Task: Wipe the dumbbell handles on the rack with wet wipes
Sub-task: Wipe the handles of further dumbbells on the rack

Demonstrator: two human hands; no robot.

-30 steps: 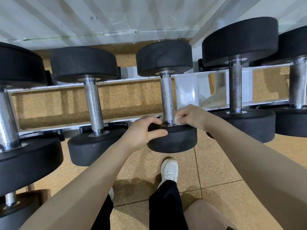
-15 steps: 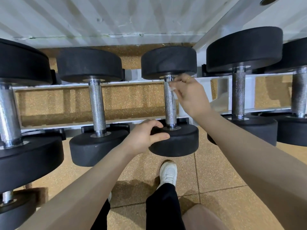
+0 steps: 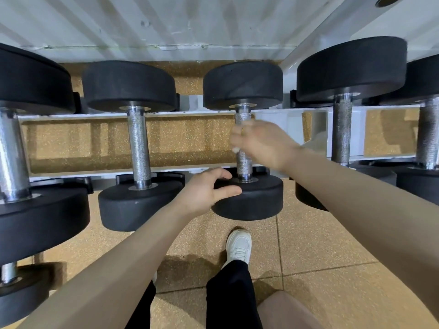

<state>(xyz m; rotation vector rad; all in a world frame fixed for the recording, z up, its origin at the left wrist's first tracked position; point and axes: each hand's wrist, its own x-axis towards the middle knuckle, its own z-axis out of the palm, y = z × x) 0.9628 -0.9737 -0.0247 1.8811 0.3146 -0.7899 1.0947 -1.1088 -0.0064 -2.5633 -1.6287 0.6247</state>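
A black dumbbell with a knurled steel handle (image 3: 242, 115) lies across the white rack (image 3: 190, 115) in the middle of the view. My right hand (image 3: 259, 143) is blurred and wraps around the middle of that handle, with a bit of white wet wipe (image 3: 235, 149) showing under its fingers. My left hand (image 3: 206, 188) grips the near black weight head (image 3: 251, 200) of the same dumbbell, thumb on its top face.
More dumbbells lie on the rack: one to the left (image 3: 139, 148), a larger one at far left (image 3: 11, 162), two to the right (image 3: 342, 129). A white corrugated wall (image 3: 166, 20) stands behind. My white shoe (image 3: 238, 245) is on the tan floor below.
My right hand has slid from the far end of the handle back down to its middle, after going up from the near end. My left hand stays on the near weight head.
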